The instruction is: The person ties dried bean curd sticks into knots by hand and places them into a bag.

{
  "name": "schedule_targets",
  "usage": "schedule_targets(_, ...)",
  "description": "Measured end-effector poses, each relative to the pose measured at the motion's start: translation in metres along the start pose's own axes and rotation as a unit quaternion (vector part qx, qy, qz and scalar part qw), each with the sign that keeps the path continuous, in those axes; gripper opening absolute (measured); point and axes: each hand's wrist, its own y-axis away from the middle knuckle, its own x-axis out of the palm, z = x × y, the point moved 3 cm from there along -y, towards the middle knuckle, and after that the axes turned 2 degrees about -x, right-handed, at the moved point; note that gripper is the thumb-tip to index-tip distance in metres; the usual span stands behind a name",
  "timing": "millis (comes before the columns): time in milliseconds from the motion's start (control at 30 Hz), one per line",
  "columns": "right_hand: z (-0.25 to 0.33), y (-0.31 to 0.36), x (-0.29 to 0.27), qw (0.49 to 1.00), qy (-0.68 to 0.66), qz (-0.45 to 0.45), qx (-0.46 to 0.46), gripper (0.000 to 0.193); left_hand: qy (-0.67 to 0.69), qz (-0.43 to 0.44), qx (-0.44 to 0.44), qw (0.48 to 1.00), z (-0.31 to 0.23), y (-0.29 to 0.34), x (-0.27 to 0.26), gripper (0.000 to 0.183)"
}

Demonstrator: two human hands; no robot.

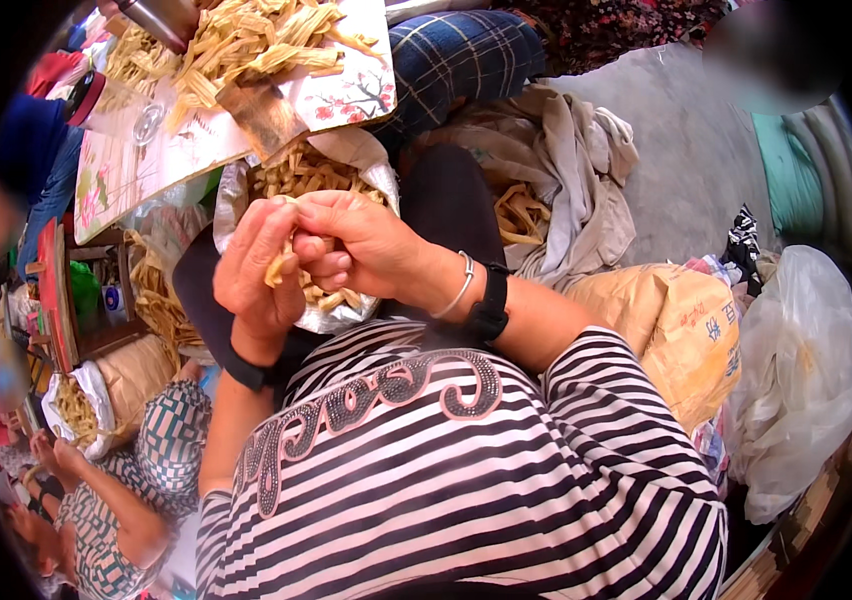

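Note:
My left hand and my right hand meet in front of me, fingertips pinched together. Between them is a short, folded yellow strip that looks like tofu skin; one end pokes out below the fingers. Directly beneath, between my knees, an open white sack holds many small yellow pieces, partly covered by my hands. Beyond it, a pile of long yellow strips lies on a white table with a flower print. A brown wooden block sits at its near edge.
A metal cup and a clear jar stand on the table. To my right are a brown paper sack and a clear plastic bag. At lower left, another person's hands are near a small white sack.

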Motion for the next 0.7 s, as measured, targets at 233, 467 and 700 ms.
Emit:
schedule_targets(233,0.018,0.012,-0.002,0.631,0.729,-0.041,-0.262,0.012,0.198,0.020,-0.391,0.899,-0.012,0.002,0.022,0.025)
schedule_targets(467,0.020,0.014,0.006,0.560,0.797,-0.101,-0.205,0.014,0.534,0.069,-0.561,0.628,0.009,0.015,0.026,0.031)
schedule_targets(700,0.015,0.010,-0.013,0.861,0.471,-0.147,-0.125,0.026,0.184,0.251,-0.509,0.803,0.014,0.005,0.017,0.022)
